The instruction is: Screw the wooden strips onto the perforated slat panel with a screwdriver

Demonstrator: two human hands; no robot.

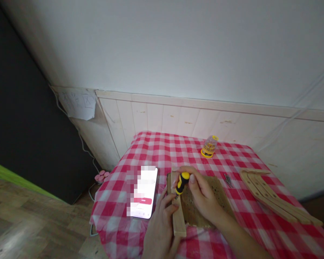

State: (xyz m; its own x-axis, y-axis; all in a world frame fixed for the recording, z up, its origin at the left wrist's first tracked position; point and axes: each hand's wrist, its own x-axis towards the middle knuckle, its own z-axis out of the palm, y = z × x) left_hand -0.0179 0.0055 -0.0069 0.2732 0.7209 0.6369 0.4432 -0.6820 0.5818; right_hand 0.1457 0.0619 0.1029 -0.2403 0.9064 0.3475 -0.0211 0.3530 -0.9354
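Observation:
My right hand point(201, 194) is closed around a short yellow-and-black screwdriver point(182, 182), its tip pointing down at a light wooden strip point(178, 217). The strip lies along the left edge of a brown perforated board point(218, 196) on the red-and-white checked tablecloth point(162, 151). My left hand point(162, 223) pinches the strip just below the screwdriver tip and holds it in place.
A smartphone point(144, 196) with a lit screen lies left of the hands. A yellow-capped jar of screwdriver bits point(210, 146) stands at the back. Several dark screws point(228, 180) lie right of the board. Shaped wooden pieces point(270, 196) are stacked at the right. A power strip point(102, 176) sits on the floor.

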